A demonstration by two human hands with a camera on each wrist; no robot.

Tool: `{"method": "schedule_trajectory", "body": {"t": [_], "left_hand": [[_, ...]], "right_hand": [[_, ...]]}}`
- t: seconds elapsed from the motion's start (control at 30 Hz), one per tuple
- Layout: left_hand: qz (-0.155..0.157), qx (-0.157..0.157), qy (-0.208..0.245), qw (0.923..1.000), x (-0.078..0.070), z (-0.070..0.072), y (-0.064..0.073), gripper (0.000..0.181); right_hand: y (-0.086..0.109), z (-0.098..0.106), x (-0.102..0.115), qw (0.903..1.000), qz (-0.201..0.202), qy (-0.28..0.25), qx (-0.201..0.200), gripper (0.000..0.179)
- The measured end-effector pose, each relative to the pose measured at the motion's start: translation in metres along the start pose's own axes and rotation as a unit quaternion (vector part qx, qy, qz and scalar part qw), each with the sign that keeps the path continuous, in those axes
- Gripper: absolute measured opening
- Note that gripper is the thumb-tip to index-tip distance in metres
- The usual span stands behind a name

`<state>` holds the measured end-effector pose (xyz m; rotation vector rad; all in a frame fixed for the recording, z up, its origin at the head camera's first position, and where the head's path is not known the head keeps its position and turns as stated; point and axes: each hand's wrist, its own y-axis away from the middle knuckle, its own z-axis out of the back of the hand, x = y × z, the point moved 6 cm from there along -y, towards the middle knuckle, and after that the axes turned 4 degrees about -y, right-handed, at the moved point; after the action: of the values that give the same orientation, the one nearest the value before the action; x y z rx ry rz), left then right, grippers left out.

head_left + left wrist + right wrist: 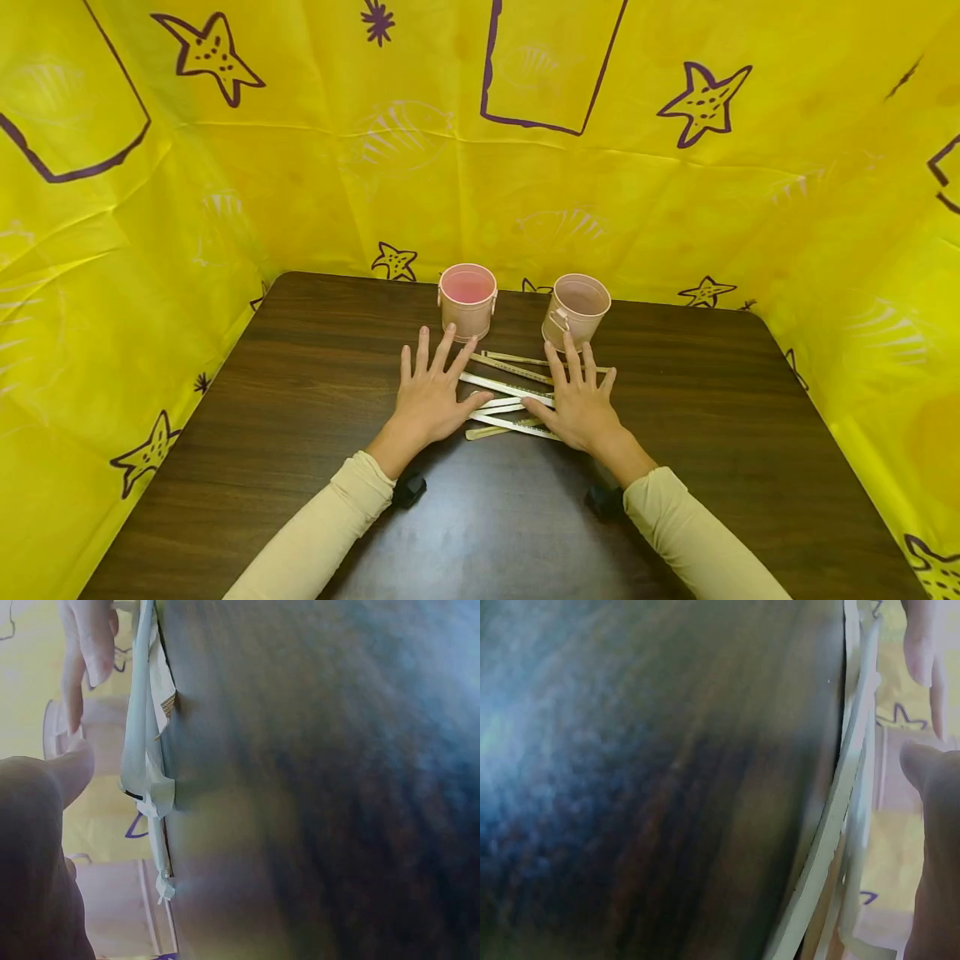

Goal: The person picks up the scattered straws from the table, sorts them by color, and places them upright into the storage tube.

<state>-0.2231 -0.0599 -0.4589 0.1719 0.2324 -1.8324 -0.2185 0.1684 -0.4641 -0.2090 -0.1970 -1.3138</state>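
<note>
While wrist views show buckets (467,319) (583,327) side-on, from the head we see inside.
Both hands (429,402) (581,410) spread near strips (504,388), fingers (423,352) straight, grasping nothing.

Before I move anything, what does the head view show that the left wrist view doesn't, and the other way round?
Only the head view shows the sleeves, the left hand and right hand with all fingers spread, and the insides of the left bucket and right bucket.

Only the left wrist view shows the strips side-on from low down, with a crumpled-looking end and a dark mark near one tip.

Both share parts of both hands, the strips, both buckets, the dark table and the yellow cloth.
</note>
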Motion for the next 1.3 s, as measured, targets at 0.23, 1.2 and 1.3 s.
{"method": "schedule_trajectory", "body": {"t": [0.23, 1.2, 1.3], "left_hand": [[-0.006, -0.010, 0.002, 0.9999, 0.002, 0.002, -0.002, 0.088], [-0.086, -0.146, 0.101, 0.9802, 0.022, 0.059, -0.049, 0.106], [-0.094, -0.163, 0.127, 0.9740, 0.024, 0.066, -0.055, 0.104]], "right_hand": [[-0.001, 0.002, 0.001, 1.0000, 0.009, -0.004, -0.003, 0.098], [0.024, 0.011, 0.037, 0.9662, 0.229, -0.059, -0.104, 0.027], [0.027, 0.008, 0.038, 0.9620, 0.243, -0.063, -0.107, 0.023]]}}
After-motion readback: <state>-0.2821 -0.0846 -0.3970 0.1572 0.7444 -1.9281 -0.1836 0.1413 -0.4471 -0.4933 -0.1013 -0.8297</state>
